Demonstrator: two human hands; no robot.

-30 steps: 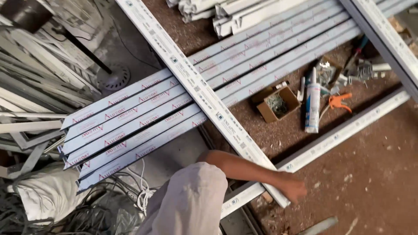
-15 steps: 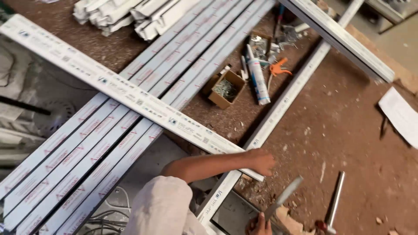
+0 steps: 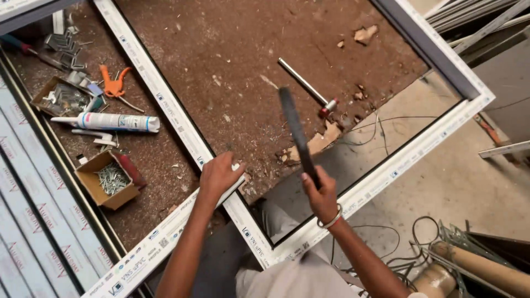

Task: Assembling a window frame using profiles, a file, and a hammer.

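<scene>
A white plastic window frame (image 3: 165,94) lies flat on a brown chipboard table. My left hand (image 3: 218,175) presses down on the frame bar where a loose white strip (image 3: 138,254) meets it. My right hand (image 3: 320,194), with a metal bangle on the wrist, grips a long dark flat tool (image 3: 295,129) that points up and away over the board. A steel-handled hammer (image 3: 306,86) lies on the board inside the frame, beyond the tool's tip.
Left of the frame are a white sealant tube (image 3: 107,121), orange snips (image 3: 115,84), a cardboard box of screws (image 3: 107,179) and a box of metal parts (image 3: 63,98). White profiles (image 3: 27,221) lie at far left. Cables and a cardboard roll (image 3: 475,265) sit at lower right.
The view has swung right, onto the frame's corner. My left hand stays on the frame bar. My right hand has come up into view holding the dark flat tool.
</scene>
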